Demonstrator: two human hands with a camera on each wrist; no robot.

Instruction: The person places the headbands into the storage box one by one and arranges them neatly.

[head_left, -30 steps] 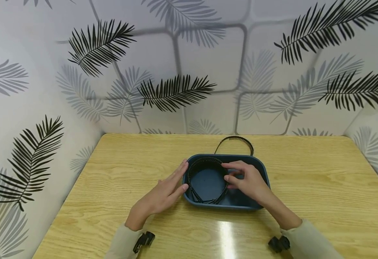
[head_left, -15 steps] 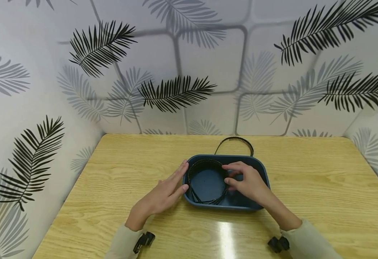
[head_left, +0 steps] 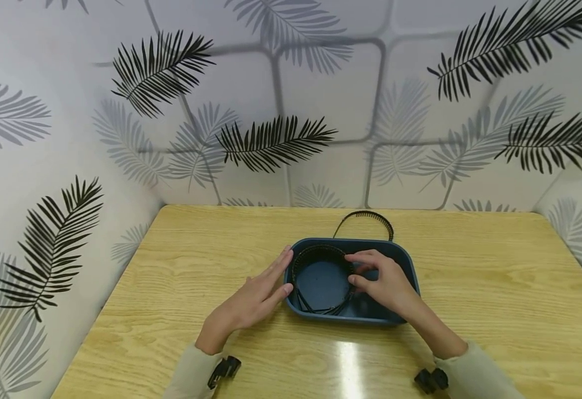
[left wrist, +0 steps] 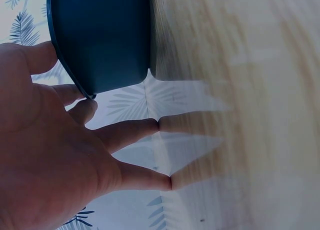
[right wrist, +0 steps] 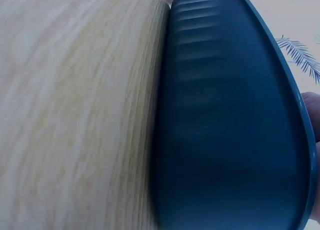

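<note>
A dark blue oblong bin (head_left: 361, 321) stands on the table. Inside its left half sits a round black toothed headband (head_left: 323, 247), with thin black ends crossing near the front wall. My right hand (head_left: 389, 284) reaches into the bin and pinches the headband's right side between thumb and fingers. Along the bin's left end, my left hand (head_left: 246, 303) lies with fingers fairly straight, touching the rim. In the left wrist view, two spread fingertips (left wrist: 166, 182) of that hand rest on the table. The bin wall (right wrist: 225, 115) hides most of the right hand in the right wrist view.
Another black toothed headband (head_left: 366, 214) stands out behind the bin's back wall, its lower part hidden. The wood-grain table (head_left: 495, 277) ends at a wall (head_left: 326, 183) with a feather print. Dark wrist devices (head_left: 430, 380) sit at both sleeves.
</note>
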